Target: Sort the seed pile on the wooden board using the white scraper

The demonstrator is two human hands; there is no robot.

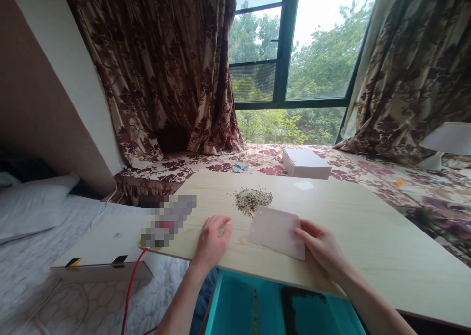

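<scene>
My right hand (321, 243) pinches the right edge of a thin white plastic scraper (277, 231), thumb on top. The scraper is tilted over the table, its far left corner close to a loose heap of small green and whitish grains (253, 200). To the left, my left hand (214, 237) rests at the near side of the tabletop (362, 227), fingers loosely bent and thumb apart, with nothing visible in it. Below the table's front edge sits a teal divided bin (235, 300); dark bits lie in its right compartment.
A blurred-out item (167, 222) lies at the table's left end, with a red cable (129, 286) hanging down. Behind the table are a white box (306, 163) and a crumpled cloth (241, 167). At left, a white case (106, 237) rests on the bed. A lamp (447, 141) stands far right.
</scene>
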